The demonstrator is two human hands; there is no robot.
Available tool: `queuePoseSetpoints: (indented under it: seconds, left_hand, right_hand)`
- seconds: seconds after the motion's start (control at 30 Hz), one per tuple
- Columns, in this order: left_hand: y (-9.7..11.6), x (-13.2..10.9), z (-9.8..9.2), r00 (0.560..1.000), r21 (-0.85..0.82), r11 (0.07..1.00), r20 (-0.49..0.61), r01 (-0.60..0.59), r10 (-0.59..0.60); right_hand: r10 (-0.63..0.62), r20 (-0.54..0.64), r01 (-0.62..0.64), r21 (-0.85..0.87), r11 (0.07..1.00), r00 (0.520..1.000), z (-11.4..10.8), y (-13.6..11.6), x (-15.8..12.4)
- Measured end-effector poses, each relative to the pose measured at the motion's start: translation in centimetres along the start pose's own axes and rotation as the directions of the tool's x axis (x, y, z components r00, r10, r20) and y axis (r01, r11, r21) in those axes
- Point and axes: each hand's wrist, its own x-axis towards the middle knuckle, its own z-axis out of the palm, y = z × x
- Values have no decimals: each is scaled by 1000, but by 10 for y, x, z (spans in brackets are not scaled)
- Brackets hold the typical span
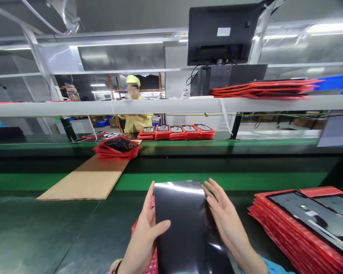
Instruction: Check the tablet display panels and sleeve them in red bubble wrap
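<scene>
A glossy black panel [183, 232] is at six o'clock. The person's left hand [145, 233], near seven, pinches its edge, thumb on top. The right hand [224, 215], at five, is spread beside the opposite edge; contact is unclear. A red-edged stack [288, 228] sits at four, a wooden board [85, 180] at eight.

The dark worktop [31, 232] carries a thick red stack [291, 232] at the right and a wooden board [80, 180] at the left with a smaller red pile [117, 150] on its far end, while the white shelf [148, 107] above bears red sleeves [260, 90].
</scene>
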Motion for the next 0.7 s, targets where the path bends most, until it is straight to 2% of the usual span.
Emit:
queuePoseSetpoints:
  seconds: [0.13, 0.2, 0.3, 0.4, 0.5, 0.6, 0.7]
  left_hand:
    - [-10, 1, -29, 984, -13, 997, -161, 74, -75]
    - [-13, 1, -46, 962, 2, 994, -253, 109, -105]
    - [-23, 3, -71, 924, 78, 985, -365, 157, -118]
    - [-39, 7, -85, 914, 140, 972, -386, 189, -122]
    - [-49, 10, -85, 920, 165, 965, -369, 205, -133]
    - [-47, 13, -81, 936, 218, 955, -332, 200, -121]
    - [-35, 13, -89, 944, 322, 931, -323, 171, -62]
  right_hand:
    - [-2, 8, 3, -141, 990, 1000, -35, 23, 12]
    - [51, 6, -48, -203, 978, 999, -54, 36, 18]
    - [165, 62, -143, -270, 952, 984, -76, 56, 19]
    - [224, 130, -176, -307, 935, 966, -86, 72, 15]
    - [229, 155, -171, -318, 933, 961, -89, 81, 13]
    - [215, 145, -159, -324, 933, 966, -90, 85, 14]
    - [144, 81, -107, -351, 930, 986, -92, 85, 12]
